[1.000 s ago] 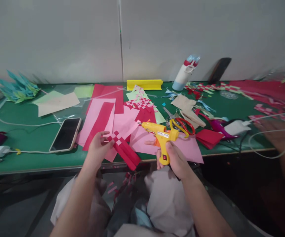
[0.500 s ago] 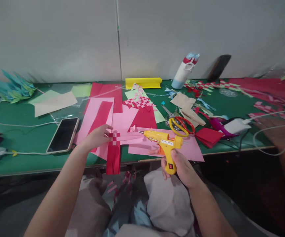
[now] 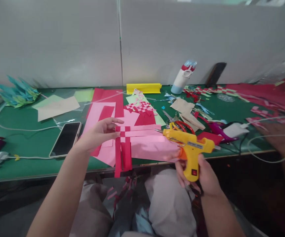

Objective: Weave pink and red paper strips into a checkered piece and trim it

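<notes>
In my right hand (image 3: 206,174) is a yellow glue gun (image 3: 191,144), its handle gripped and its nozzle pointing left. The nozzle tip is near the right ends of pink paper strips. My left hand (image 3: 103,133) pinches the left edge of a piece of woven paper strips (image 3: 123,134), checkered in red and pink. Red strips hang from the weave past the table's front edge, and pink strips stretch to the right. Beneath lies a pink paper sheet (image 3: 152,151).
A smartphone (image 3: 65,140) lies left of my left forearm. Scissors (image 3: 175,123) rest behind the glue gun. Farther back are a folded yellow paper (image 3: 143,88), a white and blue bottle (image 3: 183,77) and woven paper scraps (image 3: 142,107). White cables (image 3: 29,157) cross the green table (image 3: 16,131).
The glue gun in my right hand has moved right and nearer. My left hand has shifted right with the woven strips, whose red ends are now spread apart.
</notes>
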Available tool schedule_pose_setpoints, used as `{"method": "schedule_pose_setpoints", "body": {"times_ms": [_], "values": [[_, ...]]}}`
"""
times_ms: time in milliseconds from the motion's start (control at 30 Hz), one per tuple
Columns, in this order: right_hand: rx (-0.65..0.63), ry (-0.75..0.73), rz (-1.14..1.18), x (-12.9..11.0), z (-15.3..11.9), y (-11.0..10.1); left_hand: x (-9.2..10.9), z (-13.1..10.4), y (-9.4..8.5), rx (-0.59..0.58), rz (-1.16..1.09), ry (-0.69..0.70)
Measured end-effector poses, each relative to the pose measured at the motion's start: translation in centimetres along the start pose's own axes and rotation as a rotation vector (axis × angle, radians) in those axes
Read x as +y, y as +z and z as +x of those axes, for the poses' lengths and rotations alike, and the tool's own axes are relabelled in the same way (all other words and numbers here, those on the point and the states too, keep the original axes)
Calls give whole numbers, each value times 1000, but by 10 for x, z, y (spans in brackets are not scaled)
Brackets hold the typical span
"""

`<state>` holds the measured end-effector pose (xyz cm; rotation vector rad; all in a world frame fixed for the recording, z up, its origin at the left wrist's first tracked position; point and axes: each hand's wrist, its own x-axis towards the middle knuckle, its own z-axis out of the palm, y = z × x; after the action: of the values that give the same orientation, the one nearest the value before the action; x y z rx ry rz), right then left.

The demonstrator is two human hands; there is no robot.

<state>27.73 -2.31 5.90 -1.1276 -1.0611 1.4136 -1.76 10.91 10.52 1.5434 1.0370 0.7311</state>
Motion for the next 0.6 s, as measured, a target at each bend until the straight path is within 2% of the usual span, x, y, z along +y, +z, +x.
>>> {"method": "schedule_pose_setpoints", "body": {"times_ms": [67,133,300,367,533,600], "values": [[31,-8,125,-7,-6,-3,5,1,2,-10,-5,-3],[50,-5,178,-12,-11,-6,1,5,3,-20,20,-51],[21,12,158,-7,-12,-10,-33,16,1,6,201,-275],[-10,32,131,1,-9,-12,-45,19,0,49,293,-319],[-22,40,121,12,-1,-8,-51,15,-1,122,532,-259],[-45,32,132,13,2,-5,-49,10,-1,209,725,-208]]}}
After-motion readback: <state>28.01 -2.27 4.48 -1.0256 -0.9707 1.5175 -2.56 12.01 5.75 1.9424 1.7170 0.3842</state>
